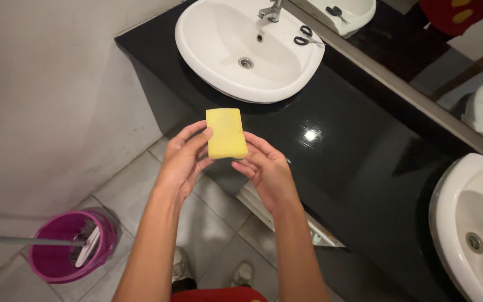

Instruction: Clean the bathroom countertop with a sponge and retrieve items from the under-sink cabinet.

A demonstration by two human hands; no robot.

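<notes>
Fingertips of the left hand point(183, 159) and right hand point(266, 170) pinch a yellow sponge point(226, 133) upright at frame centre, flat face to the camera, before the black counter point(359, 151), below the white sink point(219, 50).

right sink point(468, 223): cut off by the edge
mop handle point(23, 241): ran off left
sponge point(226, 133): lower corners hidden behind fingers

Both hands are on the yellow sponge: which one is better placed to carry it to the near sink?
Probably the left hand: its thumb and fingers wrap the sponge, while the right hand only touches its lower corner.
</notes>
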